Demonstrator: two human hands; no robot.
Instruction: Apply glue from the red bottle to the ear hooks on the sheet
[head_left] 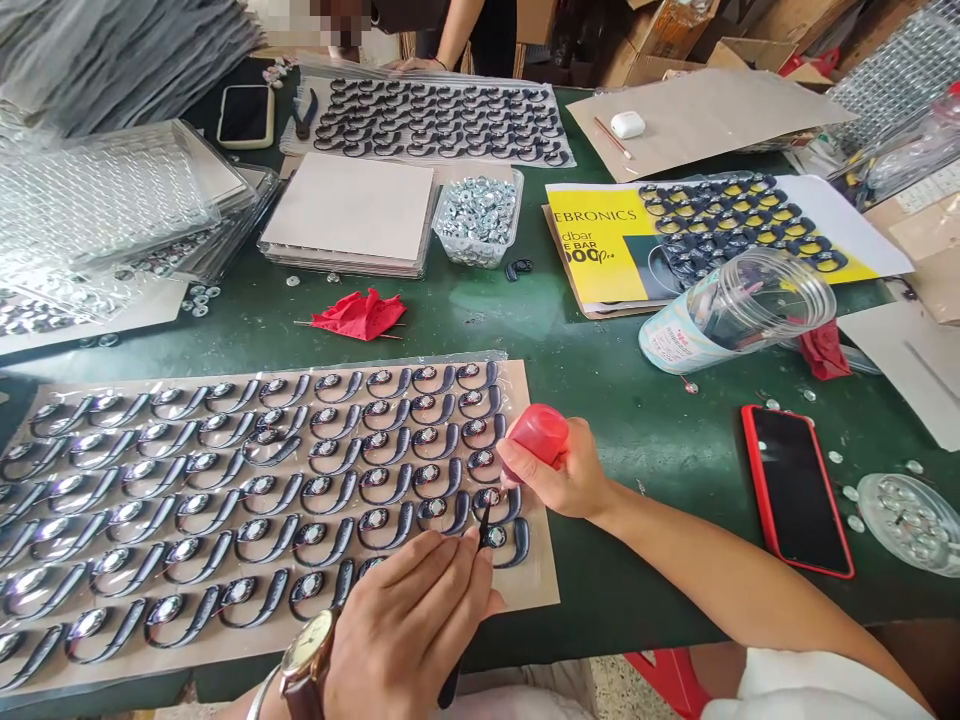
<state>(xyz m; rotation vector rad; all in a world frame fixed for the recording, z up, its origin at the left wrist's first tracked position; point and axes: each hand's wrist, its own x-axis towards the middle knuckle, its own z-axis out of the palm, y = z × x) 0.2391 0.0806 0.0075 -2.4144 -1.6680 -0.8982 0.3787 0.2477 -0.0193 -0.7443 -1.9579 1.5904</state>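
Note:
My left hand (409, 615), with a watch on its wrist, is closed on black tweezers (485, 520). Their dark tip touches or hovers just at a black curved part with a round silver disc (490, 498) near the sheet's right edge; I cannot tell which. In my right hand (574, 475) a small red squeeze bottle (536, 438) is held tilted over the same spot, its nozzle mostly hidden by the fingers. Rows of like curved black parts with silver discs lie on a plastic-covered cardboard sheet (536, 570) under both hands.
Behind the sheet are a red cloth (358, 316), a tub of silver discs (478, 215) and stacked cards (349, 205). To the right lie a clear jar (705, 320) on its side, a red-cased phone (796, 490) and a round dish (904, 520). Another person's arm (459, 30) rests at the far edge.

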